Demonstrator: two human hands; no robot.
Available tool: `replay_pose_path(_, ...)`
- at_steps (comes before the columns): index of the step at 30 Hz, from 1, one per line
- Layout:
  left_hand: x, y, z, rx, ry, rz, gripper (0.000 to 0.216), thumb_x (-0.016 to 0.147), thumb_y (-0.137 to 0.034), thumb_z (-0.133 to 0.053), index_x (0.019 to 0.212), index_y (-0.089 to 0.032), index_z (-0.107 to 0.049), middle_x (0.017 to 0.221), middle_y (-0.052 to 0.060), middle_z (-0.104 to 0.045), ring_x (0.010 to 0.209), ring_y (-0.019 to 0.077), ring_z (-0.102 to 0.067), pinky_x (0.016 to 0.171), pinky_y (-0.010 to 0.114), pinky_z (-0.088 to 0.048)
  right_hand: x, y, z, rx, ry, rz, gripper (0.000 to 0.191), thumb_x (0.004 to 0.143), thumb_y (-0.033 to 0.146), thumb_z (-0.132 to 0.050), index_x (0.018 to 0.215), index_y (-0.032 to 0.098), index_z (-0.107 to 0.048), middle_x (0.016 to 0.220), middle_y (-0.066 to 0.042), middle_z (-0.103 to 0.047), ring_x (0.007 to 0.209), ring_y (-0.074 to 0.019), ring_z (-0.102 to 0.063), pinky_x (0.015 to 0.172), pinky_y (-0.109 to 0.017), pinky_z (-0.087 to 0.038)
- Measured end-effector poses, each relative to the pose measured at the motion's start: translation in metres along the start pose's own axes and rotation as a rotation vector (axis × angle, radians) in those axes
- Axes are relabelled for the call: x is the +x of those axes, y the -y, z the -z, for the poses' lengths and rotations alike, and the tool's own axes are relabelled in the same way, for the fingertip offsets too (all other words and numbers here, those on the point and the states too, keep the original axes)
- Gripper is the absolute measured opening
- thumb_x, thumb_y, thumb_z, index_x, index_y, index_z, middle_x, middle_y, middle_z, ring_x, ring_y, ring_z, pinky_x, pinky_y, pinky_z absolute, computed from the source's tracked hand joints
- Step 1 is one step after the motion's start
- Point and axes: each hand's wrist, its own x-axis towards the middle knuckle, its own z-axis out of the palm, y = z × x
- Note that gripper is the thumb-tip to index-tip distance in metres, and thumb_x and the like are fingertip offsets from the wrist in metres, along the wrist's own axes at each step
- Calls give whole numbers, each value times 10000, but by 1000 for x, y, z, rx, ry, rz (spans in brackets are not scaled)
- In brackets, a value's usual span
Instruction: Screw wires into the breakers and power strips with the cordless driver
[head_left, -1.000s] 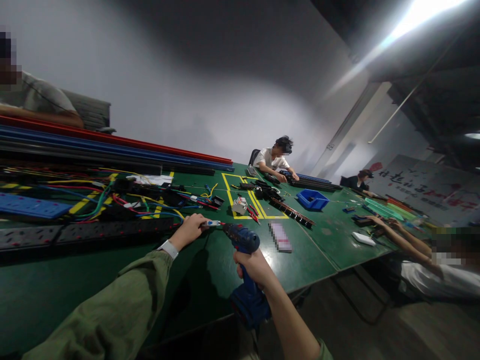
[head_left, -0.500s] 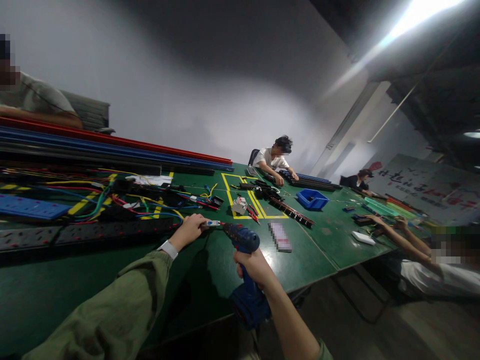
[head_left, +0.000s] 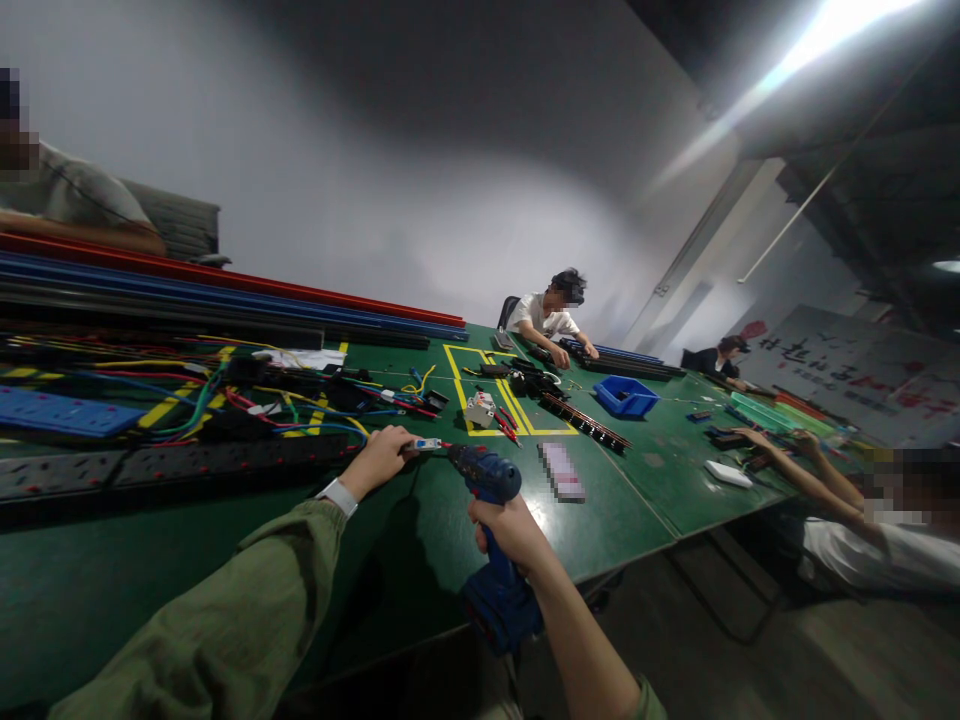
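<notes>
Barely moved, left hand [head_left: 377, 461] grips a partly hidden white piece [head_left: 428, 445], right hand [head_left: 514, 532] a blue drill [head_left: 491, 474].

The bin [head_left: 630, 406] sits behind and right of the drill [head_left: 491, 476]

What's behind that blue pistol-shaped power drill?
Beyond the drill lie a white boxy part and slim red items on the green tabletop; what the drill and right hand cover is hidden.

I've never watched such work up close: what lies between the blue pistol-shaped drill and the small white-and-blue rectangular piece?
The head view shows a thin reddish bit between drill and piece; whether it touches the piece is unclear.
</notes>
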Motion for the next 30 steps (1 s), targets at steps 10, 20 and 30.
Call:
replay_pose_path(10,1,2,-2,-1,5,5,315,887,-327,-551,1156,-316,-715,1093,66,-676,1030,251,-555,905,371,-372,-7,8,-5,-10,-28,-8,84,687,228,-573,733,198,-510,446,68,-461,401,-106,-458,452,-222,-338)
replay_pose_path(20,0,-1,0,6,5,9,315,894,-328,-537,1153,-316,-715,1108,68,-680,1033,252,-559,898,369,-373,-8,8,-6,-4,-38,-10,93,690,225,-582,756,198,-521,440,72,-460,402,-112,-456,445,-227,-335)
replay_pose_path(30,-1,-1,-1,12,-12,8,317,893,-312,-526,1149,-319,-713,1110,70,-681,1039,258,-558,904,378,-377,-7,7,-5,-4,-28,-4,89,683,229,-566,734,202,-499,447,68,-462,409,-113,-470,447,-225,-339)
